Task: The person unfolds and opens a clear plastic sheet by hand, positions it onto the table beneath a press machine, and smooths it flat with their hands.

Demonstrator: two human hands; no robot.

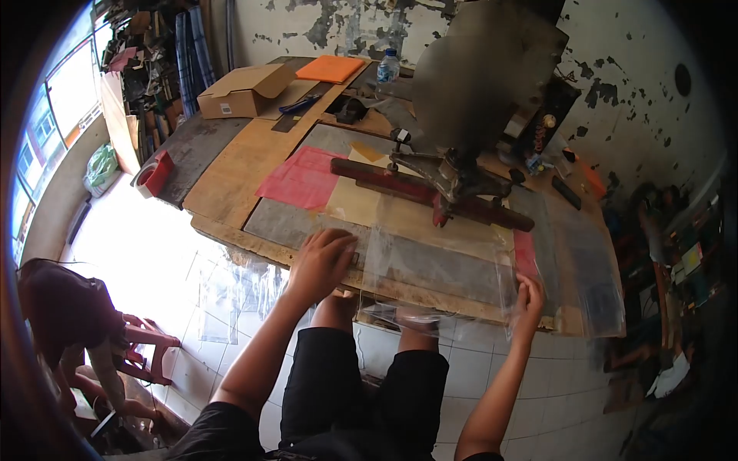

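Nearest, black shorts (319, 369) and bare knees sit close to the near side of a worn table (231, 173); glints of plastic show above the knees, though which piece they belong to is hard to tell. Just beyond, the right hand (529, 303) is at the right margin of a clear plastic sheet (442, 265); its fingers are bent in close together and seem to pinch that margin against the thumb. The left hand (323, 261), slightly farther off, is back up over the table's near edge, its fingers curved and side by side; whether they grip any plastic I cannot tell. The sheet lies between the two hands, leftward from the right fingers and rightward from the left ones. Its long axis appears to run left to right, roughly along the near edge, and the right hand is the closer, touching it where the left seems just beside. Behind the clear film is a grey board (284, 223). Farther on, a pink sheet (300, 177) lies by the left end of a red bar (369, 175), and at the far side stand a cardboard box (238, 104) and a water bottle (388, 69)
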